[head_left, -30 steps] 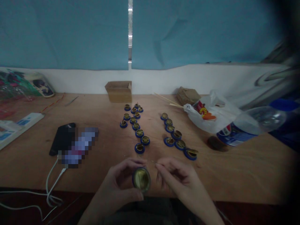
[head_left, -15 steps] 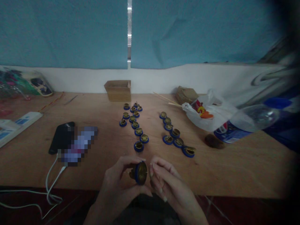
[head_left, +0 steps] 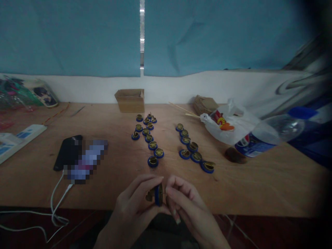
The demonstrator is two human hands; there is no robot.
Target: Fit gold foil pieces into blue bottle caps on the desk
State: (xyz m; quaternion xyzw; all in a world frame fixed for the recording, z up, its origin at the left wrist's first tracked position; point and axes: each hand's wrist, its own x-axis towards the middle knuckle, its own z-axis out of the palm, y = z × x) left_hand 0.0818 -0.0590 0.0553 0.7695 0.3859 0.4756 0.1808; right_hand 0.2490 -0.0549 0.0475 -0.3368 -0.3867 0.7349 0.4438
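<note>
My left hand [head_left: 140, 199] grips a round brass-coloured piece with a blue rim [head_left: 157, 194] between thumb and fingers, standing on edge above the table's front edge. A small knob-like brass part juts from its left side. Close by on the right, my right hand [head_left: 185, 200] has its fingertips pinched together against the brass face; whatever it holds is too small to make out. Several similar blue-rimmed brass pieces [head_left: 153, 161] lie on the table in a crooked line ahead. Another group of these pieces [head_left: 196, 157] runs in a slanting row to the right.
An open cardboard box [head_left: 131, 102] stands by the wall. To the right are a white plastic bag [head_left: 234, 128], a brown packet [head_left: 205, 104] and a lying bottle [head_left: 259, 141]. A black phone [head_left: 67, 152], white cables [head_left: 53, 200] and a power strip [head_left: 23, 140] are on the left.
The piece in my left hand has turned so that its face is seen more edge-on. My right fingertips have come closer to it. The pieces on the table lie as before.
</note>
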